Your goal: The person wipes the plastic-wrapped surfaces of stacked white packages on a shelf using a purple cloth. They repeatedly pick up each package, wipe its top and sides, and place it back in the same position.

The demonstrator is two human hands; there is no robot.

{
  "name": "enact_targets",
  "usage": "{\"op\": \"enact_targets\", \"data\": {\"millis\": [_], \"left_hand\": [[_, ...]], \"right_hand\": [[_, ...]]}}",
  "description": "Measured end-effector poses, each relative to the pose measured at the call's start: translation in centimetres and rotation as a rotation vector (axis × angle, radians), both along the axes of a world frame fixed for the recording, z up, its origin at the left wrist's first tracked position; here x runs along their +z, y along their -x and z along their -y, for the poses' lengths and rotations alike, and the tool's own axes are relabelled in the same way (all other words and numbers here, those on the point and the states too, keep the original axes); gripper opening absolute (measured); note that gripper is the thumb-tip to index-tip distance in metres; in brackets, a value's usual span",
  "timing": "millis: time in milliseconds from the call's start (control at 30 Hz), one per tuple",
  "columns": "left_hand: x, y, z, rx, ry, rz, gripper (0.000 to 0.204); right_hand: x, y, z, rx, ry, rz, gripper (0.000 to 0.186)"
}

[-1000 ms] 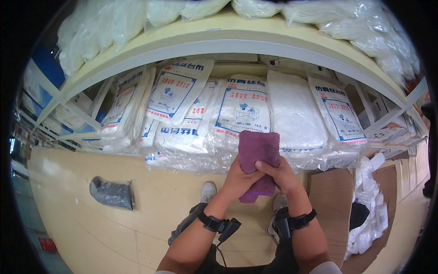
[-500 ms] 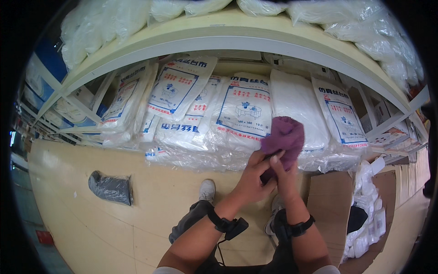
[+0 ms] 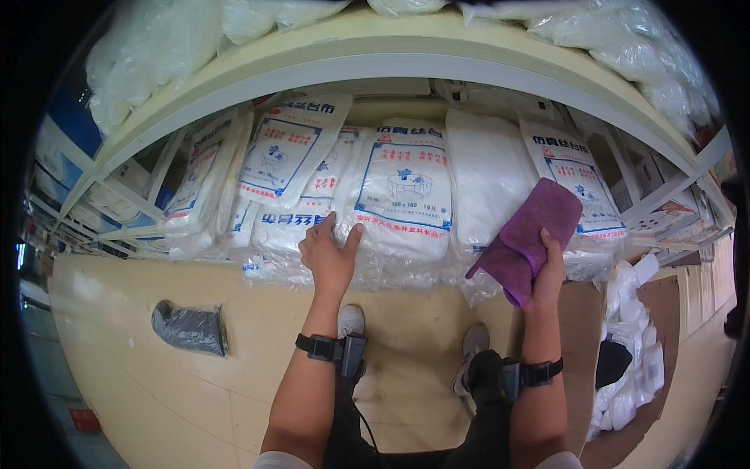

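A folded purple cloth (image 3: 535,234) is gripped in my right hand (image 3: 548,270), held up in front of the packages at the right of the shelf. My left hand (image 3: 328,254) has its fingers apart and holds nothing; its fingertips are at the front of the packed plastic bags, and I cannot tell if they touch. Just beyond it lies a white bag with blue and red print (image 3: 402,187). A similar printed bag (image 3: 289,148) lies tilted to its left. A plain white bag (image 3: 492,176) lies behind the cloth.
Above runs a cream shelf edge (image 3: 391,47) with clear plastic bundles (image 3: 156,70) on top. A dark wrapped package (image 3: 190,327) lies on the floor at left. At right stands an open cardboard box (image 3: 560,336) with white plastic packs (image 3: 625,391) and something black.
My hands were together on the cloth. They have parted: the left has let go and moved left toward the bags, while the right has carried the cloth right, now more spread out.
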State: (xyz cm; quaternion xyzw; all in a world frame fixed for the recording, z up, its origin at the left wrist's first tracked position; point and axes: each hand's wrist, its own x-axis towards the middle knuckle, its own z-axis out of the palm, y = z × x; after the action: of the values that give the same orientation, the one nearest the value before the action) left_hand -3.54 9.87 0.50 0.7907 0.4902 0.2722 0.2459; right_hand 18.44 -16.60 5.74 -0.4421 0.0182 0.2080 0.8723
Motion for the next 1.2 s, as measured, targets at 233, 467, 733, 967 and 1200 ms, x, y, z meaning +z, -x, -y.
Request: {"op": "enact_targets", "data": {"millis": [233,467,733,967,1200], "left_hand": [[1.2,0.5,1.3,-0.012,-0.187,-0.064,0.032],[0.0,2.3,-0.9,-0.321,0.528,0.725,0.01],[3.7,1.5,1.7,-0.166,1.066,0.55,0.041],[4.0,1.2,2.5,-0.279,0.952,0.551,0.036],[3.0,1.9,1.5,-0.387,0.824,0.879,0.038]], "right_hand": [[-0.2,0.9,-0.8,-0.024,0.132,0.09,0.043],[-0.9,1.2,-1.5,0.001,0.135,0.099,0.042],[-0.3,1.7,-1.7,0.015,0.132,0.126,0.04],[-0.9,1.5,-1.9,0.022,0.145,0.127,0.038],[0.0,1.5,-1.6,-0.02,0.15,0.124,0.04]]}}
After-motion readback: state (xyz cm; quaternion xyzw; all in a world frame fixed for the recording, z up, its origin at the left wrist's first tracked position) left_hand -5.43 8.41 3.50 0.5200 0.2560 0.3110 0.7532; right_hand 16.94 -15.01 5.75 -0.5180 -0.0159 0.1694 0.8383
